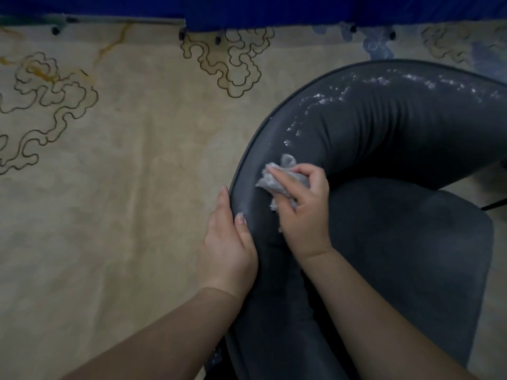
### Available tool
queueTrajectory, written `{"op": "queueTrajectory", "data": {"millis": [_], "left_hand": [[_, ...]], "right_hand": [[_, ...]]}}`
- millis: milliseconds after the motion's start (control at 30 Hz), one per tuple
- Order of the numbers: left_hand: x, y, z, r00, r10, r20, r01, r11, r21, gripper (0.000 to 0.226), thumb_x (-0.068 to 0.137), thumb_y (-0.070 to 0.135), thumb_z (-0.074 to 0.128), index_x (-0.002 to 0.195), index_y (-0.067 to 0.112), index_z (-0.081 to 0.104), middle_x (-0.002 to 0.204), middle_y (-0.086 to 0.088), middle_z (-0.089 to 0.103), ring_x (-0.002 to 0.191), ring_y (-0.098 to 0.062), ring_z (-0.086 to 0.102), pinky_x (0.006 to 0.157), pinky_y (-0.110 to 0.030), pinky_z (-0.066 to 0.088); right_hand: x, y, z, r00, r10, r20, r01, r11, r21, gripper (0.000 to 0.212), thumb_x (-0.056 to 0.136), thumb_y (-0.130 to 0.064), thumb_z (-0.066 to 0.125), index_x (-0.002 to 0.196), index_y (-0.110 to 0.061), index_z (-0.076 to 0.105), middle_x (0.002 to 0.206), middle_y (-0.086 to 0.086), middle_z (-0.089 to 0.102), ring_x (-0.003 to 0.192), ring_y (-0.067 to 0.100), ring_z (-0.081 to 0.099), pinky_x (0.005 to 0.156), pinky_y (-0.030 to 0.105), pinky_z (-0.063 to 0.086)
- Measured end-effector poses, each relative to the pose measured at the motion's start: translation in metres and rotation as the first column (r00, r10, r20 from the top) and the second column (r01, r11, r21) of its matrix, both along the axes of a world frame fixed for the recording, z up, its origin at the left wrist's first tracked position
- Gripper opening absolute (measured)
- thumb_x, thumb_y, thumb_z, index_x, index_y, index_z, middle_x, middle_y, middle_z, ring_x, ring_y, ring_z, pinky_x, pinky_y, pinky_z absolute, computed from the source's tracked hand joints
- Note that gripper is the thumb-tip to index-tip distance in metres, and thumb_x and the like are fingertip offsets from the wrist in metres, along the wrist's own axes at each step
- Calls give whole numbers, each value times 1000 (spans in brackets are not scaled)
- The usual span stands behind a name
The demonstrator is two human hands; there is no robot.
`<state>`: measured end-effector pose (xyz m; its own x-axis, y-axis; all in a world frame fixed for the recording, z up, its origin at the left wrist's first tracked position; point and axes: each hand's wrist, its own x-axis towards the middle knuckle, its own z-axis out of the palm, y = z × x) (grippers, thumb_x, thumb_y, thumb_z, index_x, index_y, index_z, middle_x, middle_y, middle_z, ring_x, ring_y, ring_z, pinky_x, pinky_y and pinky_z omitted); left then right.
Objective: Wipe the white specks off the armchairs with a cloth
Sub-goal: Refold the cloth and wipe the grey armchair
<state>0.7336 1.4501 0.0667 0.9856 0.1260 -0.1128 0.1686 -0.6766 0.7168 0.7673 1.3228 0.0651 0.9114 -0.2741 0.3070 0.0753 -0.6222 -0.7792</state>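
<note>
A dark grey armchair with a curved padded back fills the right half of the view. White specks run in a band along the top of the curved back, from just above the cloth round to the far right. My right hand grips a crumpled pale grey cloth and presses it on the left part of the back. My left hand holds the outer rim of the chair back, thumb on the top side, fingers down the outside.
A beige carpet with dark cloud-shaped outlines covers the floor to the left. A blue drape hangs along the top edge, with small dark feet under it. The chair's seat cushion lies at the lower right.
</note>
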Motion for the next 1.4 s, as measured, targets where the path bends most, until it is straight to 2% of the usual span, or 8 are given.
{"op": "queueTrajectory", "data": {"millis": [100, 267, 500, 667, 867, 1033, 1233, 1400], "left_hand": [[0, -1, 4, 1000, 13, -7, -14, 1000, -26, 52, 99, 24, 35, 150, 18, 25, 151, -2, 37, 134, -14, 36, 98, -4, 15], [1, 0, 9, 1000, 5, -23, -7, 998, -63, 53, 94, 20, 32, 146, 12, 35, 143, -9, 48, 127, -23, 48, 105, -26, 34], [-1, -1, 14, 997, 52, -54, -53, 998, -17, 66, 84, 29, 26, 146, 8, 35, 144, -13, 47, 126, -29, 47, 99, -23, 30], [-2, 0, 14, 996, 48, -76, -50, 999, -20, 61, 88, 26, 25, 145, 9, 37, 140, -14, 50, 122, -32, 51, 98, -29, 33], [-3, -2, 17, 995, 61, -80, -60, 998, 9, 68, 83, 31, 26, 146, 9, 34, 142, -13, 49, 123, -31, 50, 96, -26, 32], [-2, -2, 15, 995, 50, -83, -49, 999, 16, 62, 87, 30, 27, 146, 10, 35, 143, -11, 48, 126, -28, 49, 97, -25, 31], [-3, -2, 13, 999, 25, -44, -24, 999, 33, 61, 92, 38, 31, 149, 17, 28, 150, -1, 39, 132, -14, 37, 97, -10, 19], [-3, -3, 14, 1000, 0, -19, 1, 999, 37, 65, 88, 39, 33, 150, 24, 25, 148, 2, 40, 126, -12, 39, 94, -16, 24]], "right_hand": [[0, 2, 7, 997, -72, -39, 76, 992, 103, 31, 83, -5, 70, 111, -19, 72, 110, 10, 49, 104, 30, 49, 96, 41, 44], [8, 22, 18, 955, 296, 8, -291, 944, -157, 28, 80, -16, 59, 101, -24, 76, 106, 9, 56, 95, 30, 49, 87, 40, 44], [5, -4, 19, 982, 172, -76, -182, 974, -138, 31, 81, -3, 67, 103, -23, 75, 110, 10, 52, 101, 30, 46, 95, 36, 41], [-8, 5, 25, 885, 451, -119, -466, 858, -214, 28, 85, -16, 54, 100, -22, 77, 110, 11, 56, 99, 33, 48, 91, 43, 43], [7, -10, 25, 966, 234, -111, -251, 951, -181, 36, 75, 8, 66, 96, -18, 77, 108, 16, 54, 99, 35, 46, 93, 41, 42], [0, 4, 18, 914, 399, -75, -405, 889, -212, 30, 78, -4, 67, 99, -23, 77, 110, 9, 54, 99, 33, 47, 92, 39, 42], [14, -21, 9, 1000, -8, -23, 9, 998, 68, 33, 83, -3, 68, 108, -25, 69, 112, 7, 43, 108, 31, 49, 100, 46, 42], [35, -4, 5, 996, 86, 31, -81, 989, -127, 39, 79, -4, 66, 111, -26, 71, 112, 9, 49, 104, 25, 43, 97, 12, 30]]}}
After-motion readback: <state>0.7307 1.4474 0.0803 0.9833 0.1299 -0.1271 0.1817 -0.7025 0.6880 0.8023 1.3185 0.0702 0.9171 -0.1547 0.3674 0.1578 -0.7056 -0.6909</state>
